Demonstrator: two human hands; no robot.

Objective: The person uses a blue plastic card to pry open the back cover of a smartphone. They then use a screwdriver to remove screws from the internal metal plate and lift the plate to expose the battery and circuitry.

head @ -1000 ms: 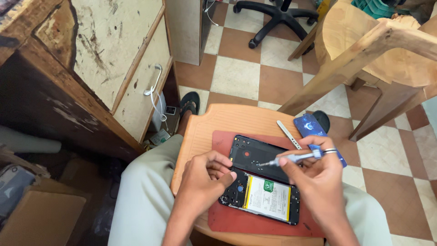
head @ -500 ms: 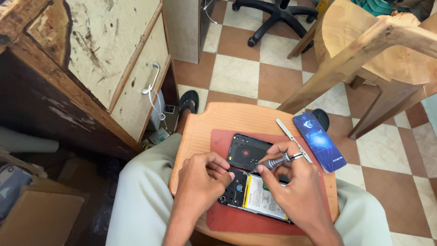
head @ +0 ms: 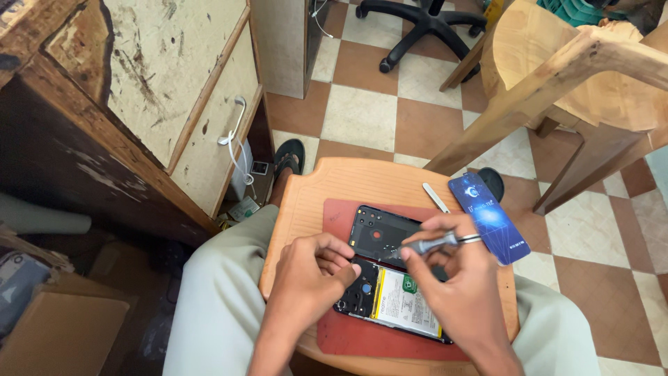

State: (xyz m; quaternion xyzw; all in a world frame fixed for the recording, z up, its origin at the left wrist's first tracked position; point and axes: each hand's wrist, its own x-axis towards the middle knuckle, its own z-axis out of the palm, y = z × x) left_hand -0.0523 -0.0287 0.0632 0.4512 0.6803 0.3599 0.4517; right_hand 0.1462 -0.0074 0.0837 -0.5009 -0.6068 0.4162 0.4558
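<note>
Opened phone on a lap board, screwdriver working at its top end.

The left hand (head: pixel 313 275) curls its fingertips down on the opened phone (head: pixel 390 299) (battery showing), pinning it to the red mat (head: pixel 334 334); beside it lies the black back cover (head: pixel 379 233). The right hand (head: pixel 463 289) pinches a small screwdriver (head: pixel 428 245), tip angled down at the phone's upper edge, probably a screw. Next calls for steady, upright pressure.

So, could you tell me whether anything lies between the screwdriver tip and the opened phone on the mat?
Nothing visible does. The right hand holds the screwdriver with its tip down at the opened phone; the left hand rests beside it, not under the tip. The back cover lies apart, behind.
</note>
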